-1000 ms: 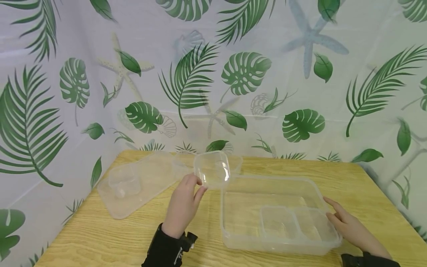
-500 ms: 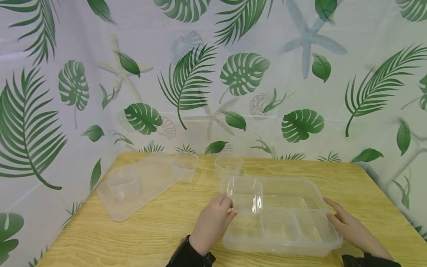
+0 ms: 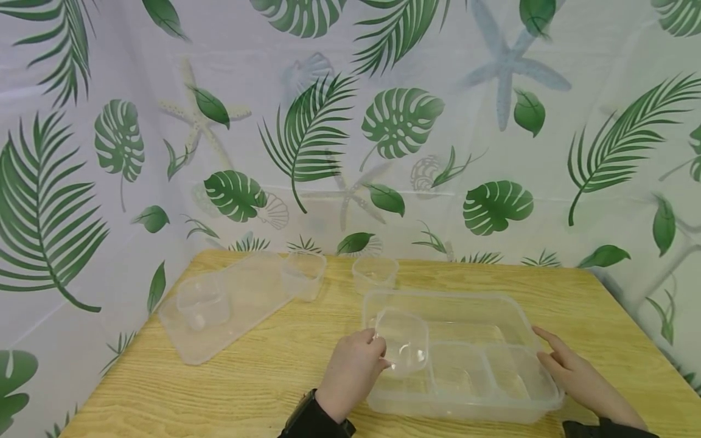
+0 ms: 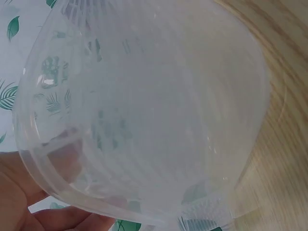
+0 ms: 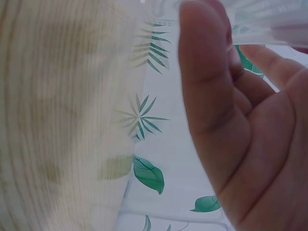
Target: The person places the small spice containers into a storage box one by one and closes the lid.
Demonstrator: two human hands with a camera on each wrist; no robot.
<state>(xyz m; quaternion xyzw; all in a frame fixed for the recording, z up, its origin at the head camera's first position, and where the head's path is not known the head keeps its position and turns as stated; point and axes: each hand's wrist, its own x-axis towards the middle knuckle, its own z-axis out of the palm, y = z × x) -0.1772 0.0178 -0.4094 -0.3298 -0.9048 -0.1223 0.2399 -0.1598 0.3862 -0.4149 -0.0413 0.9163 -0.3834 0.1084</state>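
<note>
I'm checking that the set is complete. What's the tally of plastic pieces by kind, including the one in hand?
Small containers: 6
Large box: 1
Flat sheet: 1
Total: 8

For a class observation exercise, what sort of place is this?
Perhaps a staged tabletop corner: a wood-grain table backed by leaf-print sheeting, with a large clear container on it.

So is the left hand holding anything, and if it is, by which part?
Yes: the left hand pinches a small clear plastic container by its left edge, as the head view shows it.
</note>
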